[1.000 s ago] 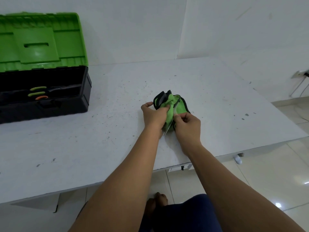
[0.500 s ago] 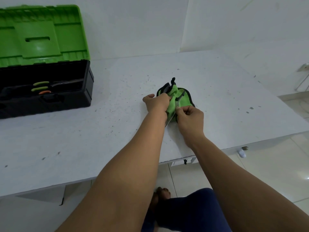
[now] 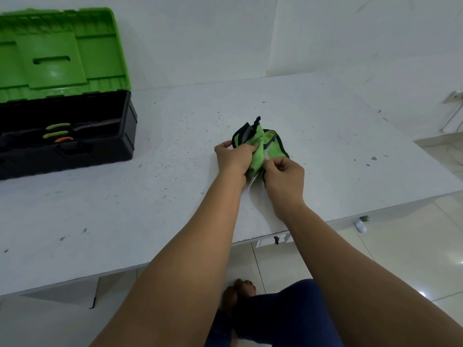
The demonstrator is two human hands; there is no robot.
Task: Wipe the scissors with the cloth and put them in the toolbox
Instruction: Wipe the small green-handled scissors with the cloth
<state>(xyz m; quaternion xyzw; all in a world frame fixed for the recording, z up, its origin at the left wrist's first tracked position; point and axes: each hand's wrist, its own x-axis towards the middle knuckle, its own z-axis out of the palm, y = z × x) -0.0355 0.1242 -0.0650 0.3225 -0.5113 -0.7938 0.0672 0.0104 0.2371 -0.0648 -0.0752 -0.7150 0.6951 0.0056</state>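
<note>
In the middle of the white table point(image 3: 325, 126) both my hands work on a bunched green cloth point(image 3: 276, 149) with a black border. My left hand point(image 3: 233, 159) grips the cloth, which is wrapped round the scissors point(image 3: 251, 182). Only a thin metal blade tip shows, poking out below that hand toward me. My right hand point(image 3: 284, 175) pinches a pale strip at the cloth's near edge, which looks like a scissor blade. The handles are hidden in the cloth. The open toolbox point(image 3: 127, 126), black with a raised green lid point(image 3: 57, 51), stands at the far left.
Inside the toolbox lie tools with green handles point(image 3: 56, 126) and an orange one point(image 3: 64, 139). The table's near edge point(image 3: 175, 261) runs across below my forearms, with tiled floor beneath. White walls stand behind the table.
My hands and the cloth have edged slightly farther from me on the table. My left hand has slid up along the cloth-wrapped blade. The toolbox is unchanged.
</note>
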